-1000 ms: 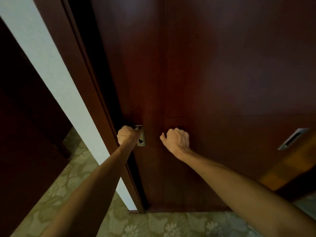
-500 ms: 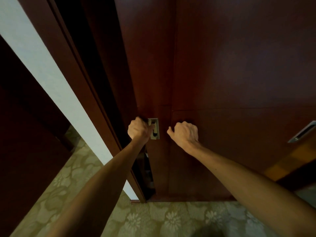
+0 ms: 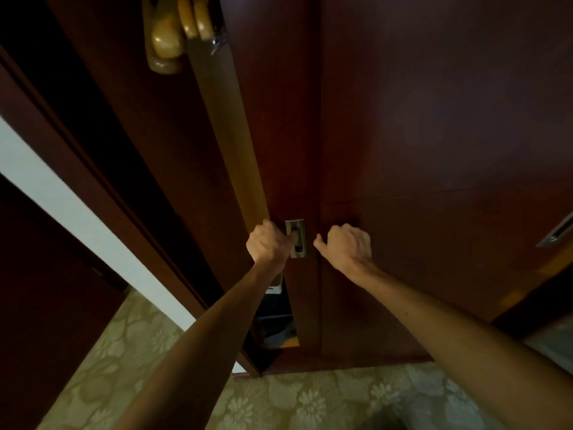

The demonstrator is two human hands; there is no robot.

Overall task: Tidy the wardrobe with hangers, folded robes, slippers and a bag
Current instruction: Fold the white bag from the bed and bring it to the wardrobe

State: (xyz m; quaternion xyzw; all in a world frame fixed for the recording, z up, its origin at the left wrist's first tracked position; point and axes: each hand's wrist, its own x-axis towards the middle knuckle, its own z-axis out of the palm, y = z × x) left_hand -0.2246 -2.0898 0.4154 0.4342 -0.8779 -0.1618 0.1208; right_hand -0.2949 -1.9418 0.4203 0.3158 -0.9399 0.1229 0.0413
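A: Left hand (image 3: pixel 269 243)?
B: Fingers curled, thumb tucked into the metal recessed pull (image 3: pixel 296 238) on the sliding door (image 3: pixel 279 119). Gripping it at the door's edge.

A: Right hand (image 3: pixel 345 248)?
B: Loose fist against the second door panel (image 3: pixel 434 150), knuckles forward, thumb sticking out toward the pull. Can't tell whether the fingertips hook anything; they're hidden behind the hand.

A: Wardrobe state?
B: Partly open. Narrow gap left of the sliding door, dark inside. Wooden hangers (image 3: pixel 173 32) show at the top of the gap, bunched together, pale yellow wood, a metal clip just beside them. A long light-wood strip (image 3: pixel 229 135) runs down from there to the left hand.

A: Anything lower in the gap?
B: Dark shapes and a bit of white below the left wrist, too dim to name. Robes, slippers, bag: can't make them out.

A: Surroundings?
B: Floral carpet (image 3: pixel 310 401) underfoot, white wall strip (image 3: pixel 62 193) to the left, another metal pull (image 3: pixel 558 232) at the far right edge.
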